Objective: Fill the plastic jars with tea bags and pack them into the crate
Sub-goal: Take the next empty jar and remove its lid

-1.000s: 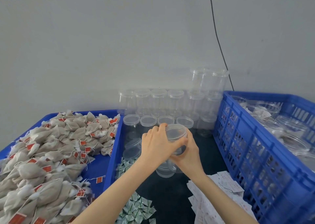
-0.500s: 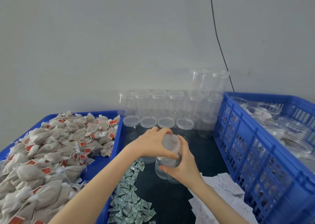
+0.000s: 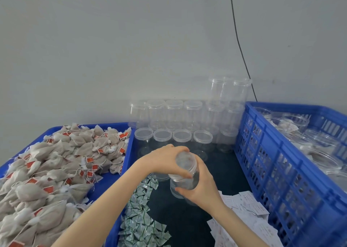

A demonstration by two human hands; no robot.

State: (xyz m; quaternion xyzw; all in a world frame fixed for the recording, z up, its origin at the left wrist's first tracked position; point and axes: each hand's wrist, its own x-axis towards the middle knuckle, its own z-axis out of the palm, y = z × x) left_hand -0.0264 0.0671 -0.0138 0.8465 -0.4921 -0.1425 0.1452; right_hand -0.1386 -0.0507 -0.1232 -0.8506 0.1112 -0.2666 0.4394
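Gripping a clear jar (image 3: 185,181): right hand (image 3: 201,187) round its body, left hand (image 3: 165,159) on its lid (image 3: 185,161).

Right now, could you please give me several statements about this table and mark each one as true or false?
1. The left hand grips the lid of a clear jar. True.
2. The right hand rests flat on the table, away from the jar. False: it holds the jar's body from the side.
3. The tea bags lie heaped in a blue tray on the left. True.
4. The blue crate on the right holds nothing. False: clear jars show inside it.
5. All the spare jars behind the hands lie on their sides. False: they stand upright.
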